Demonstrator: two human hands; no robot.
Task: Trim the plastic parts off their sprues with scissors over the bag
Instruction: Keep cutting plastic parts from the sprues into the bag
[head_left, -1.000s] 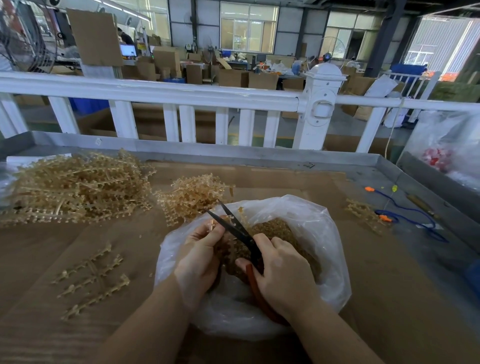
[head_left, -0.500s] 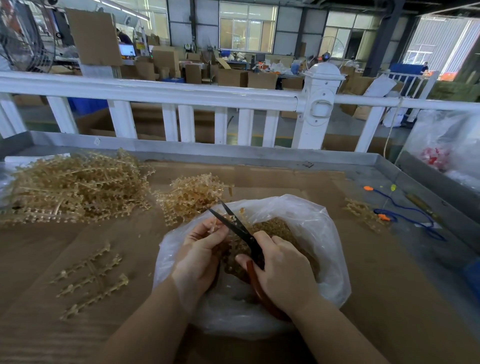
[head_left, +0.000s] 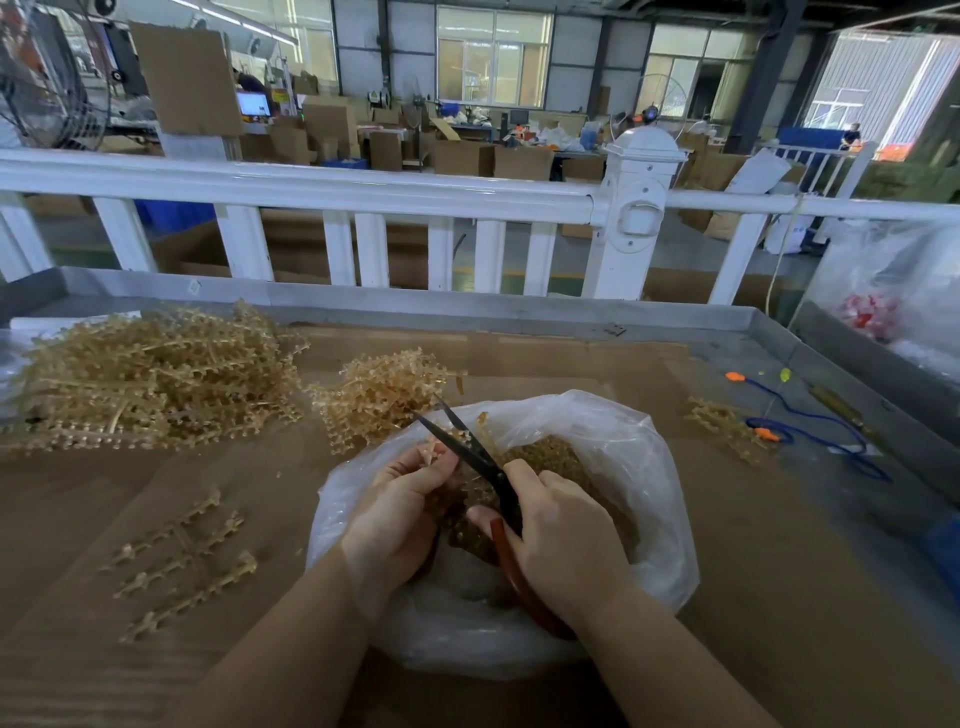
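A clear plastic bag (head_left: 644, 462) lies open on the cardboard-covered table, holding a heap of trimmed tan parts (head_left: 561, 457). My left hand (head_left: 400, 514) grips a tan plastic sprue (head_left: 434, 452) over the bag's mouth. My right hand (head_left: 566, 545) holds scissors (head_left: 467, 447) with red handles and black blades. The blades are parted, pointing up and left, right beside the sprue at my left fingertips. Most of the sprue is hidden by my fingers.
A large pile of untrimmed tan sprues (head_left: 150, 379) sits at the left, a smaller pile (head_left: 379, 400) just behind the bag. A bare sprue frame (head_left: 187, 561) lies front left. More sprue pieces (head_left: 727, 426) and a blue cord (head_left: 821, 431) lie at the right. A white railing (head_left: 363, 192) runs behind the table.
The hands and scissors stay over the bag with only slight shifts. The blades remain parted at the sprue.
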